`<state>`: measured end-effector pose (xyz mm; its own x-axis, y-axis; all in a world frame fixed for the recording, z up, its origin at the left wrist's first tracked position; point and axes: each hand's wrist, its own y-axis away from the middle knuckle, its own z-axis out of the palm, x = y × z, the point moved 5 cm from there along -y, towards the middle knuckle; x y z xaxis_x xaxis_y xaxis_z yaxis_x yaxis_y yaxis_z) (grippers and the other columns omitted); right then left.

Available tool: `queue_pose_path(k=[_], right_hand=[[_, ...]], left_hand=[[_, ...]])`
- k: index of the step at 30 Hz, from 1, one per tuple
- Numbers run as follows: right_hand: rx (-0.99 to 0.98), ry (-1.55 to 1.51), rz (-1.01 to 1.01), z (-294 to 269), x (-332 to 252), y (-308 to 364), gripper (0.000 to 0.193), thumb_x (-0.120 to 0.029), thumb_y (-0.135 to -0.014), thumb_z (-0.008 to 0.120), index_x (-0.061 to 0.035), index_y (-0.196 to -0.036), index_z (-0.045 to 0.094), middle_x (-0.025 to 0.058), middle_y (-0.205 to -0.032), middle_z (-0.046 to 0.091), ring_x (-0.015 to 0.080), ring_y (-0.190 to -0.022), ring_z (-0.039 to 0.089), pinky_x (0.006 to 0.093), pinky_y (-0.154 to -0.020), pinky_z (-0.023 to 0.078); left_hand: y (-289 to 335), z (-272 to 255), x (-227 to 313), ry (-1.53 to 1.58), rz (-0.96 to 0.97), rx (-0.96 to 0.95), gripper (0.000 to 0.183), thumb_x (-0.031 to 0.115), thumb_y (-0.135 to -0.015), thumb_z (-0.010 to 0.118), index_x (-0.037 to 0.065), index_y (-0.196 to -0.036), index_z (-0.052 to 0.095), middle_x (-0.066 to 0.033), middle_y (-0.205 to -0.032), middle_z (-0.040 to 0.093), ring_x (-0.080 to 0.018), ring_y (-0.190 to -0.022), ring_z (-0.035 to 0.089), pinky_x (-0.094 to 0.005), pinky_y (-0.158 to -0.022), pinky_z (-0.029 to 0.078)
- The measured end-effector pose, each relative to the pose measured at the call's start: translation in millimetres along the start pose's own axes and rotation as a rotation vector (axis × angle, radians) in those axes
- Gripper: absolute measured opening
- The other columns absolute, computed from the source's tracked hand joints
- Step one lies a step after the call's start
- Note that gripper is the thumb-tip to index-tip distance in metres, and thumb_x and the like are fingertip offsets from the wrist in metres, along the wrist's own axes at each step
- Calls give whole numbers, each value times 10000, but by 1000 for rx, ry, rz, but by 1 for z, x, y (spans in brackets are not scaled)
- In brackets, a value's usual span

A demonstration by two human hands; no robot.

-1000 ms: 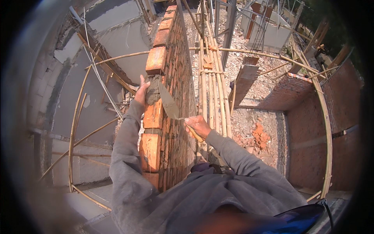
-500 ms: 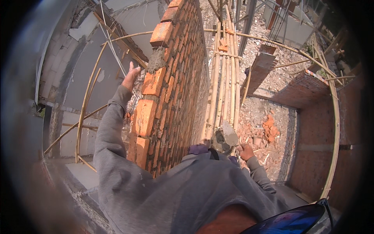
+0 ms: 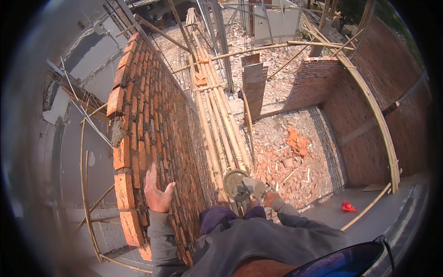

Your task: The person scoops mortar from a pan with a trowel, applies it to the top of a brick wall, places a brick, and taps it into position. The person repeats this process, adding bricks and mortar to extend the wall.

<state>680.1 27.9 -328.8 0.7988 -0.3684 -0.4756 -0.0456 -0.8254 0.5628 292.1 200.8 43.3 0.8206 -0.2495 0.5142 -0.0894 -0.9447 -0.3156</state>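
Note:
My left hand (image 3: 158,189) is raised beside the face of an orange brick wall (image 3: 154,115), its fingers stretched and nothing in it. Whether it touches the bricks I cannot tell. A grey lump of mortar (image 3: 118,131) sits on the stepped end of the wall, between bricks. At my waist, my right hand (image 3: 271,198) is closed round the handle of a trowel (image 3: 254,186). The trowel's grey blade lies over a round bucket (image 3: 224,185) with wet mortar inside. Much of the trowel's handle is hidden by my fingers.
A walkway of bamboo poles (image 3: 221,124) runs ahead along the wall, with loose brick pieces (image 3: 200,79) on it. Bamboo rails (image 3: 376,104) curve round the right. Below lies broken-brick rubble (image 3: 272,152). A brick pillar (image 3: 254,87) and a red scrap (image 3: 349,207) are at the right.
My left hand has moved from the far side of the wall's stepped end to its near face. The view has swung right. The trowel blade now lies lower, over the bucket.

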Motion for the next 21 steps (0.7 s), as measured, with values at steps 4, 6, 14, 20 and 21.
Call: queue_pose_path(k=[4,6,14,20,21], right_hand=[[-27,-48,67,-4,6,21,536,-324,-744,774,69,-1101,698,306,-988,722,469,-980,709,519,-860,572],[-60,-40,98,-7,9,35,517,-304,-762,747,62,-1123,690,302,-989,724,470,-971,710,524,-849,571],[-85,161,71,6,25,49,403,-185,-816,610,-143,-1209,685,227,-1049,736,428,-966,718,526,-834,573],[-77,151,25,53,33,13,396,-252,-826,648,-21,-1146,680,275,-1018,725,420,-958,723,516,-834,574],[-70,126,45,60,33,11,397,-259,-824,657,3,-1122,680,284,-1013,722,424,-961,722,519,-839,573]], left_hand=[[13,58,27,10,1,-299,673,42,-744,785,44,-1395,612,-252,-1499,510,-441,-1398,482,-488,-1133,434],[-3,49,60,93,139,-274,640,30,-739,772,47,-1364,630,-255,-1485,519,-465,-1374,497,-506,-1107,460],[-73,-81,215,86,974,115,572,10,-734,674,42,-1305,652,-237,-1382,600,-428,-1272,598,-478,-1051,507],[-95,-68,265,-6,1158,-10,523,8,-789,662,29,-1311,637,-234,-1378,600,-406,-1268,603,-465,-1059,503],[-100,-65,268,1,1168,-21,515,7,-798,660,27,-1312,634,-234,-1377,600,-402,-1268,604,-463,-1060,503]])
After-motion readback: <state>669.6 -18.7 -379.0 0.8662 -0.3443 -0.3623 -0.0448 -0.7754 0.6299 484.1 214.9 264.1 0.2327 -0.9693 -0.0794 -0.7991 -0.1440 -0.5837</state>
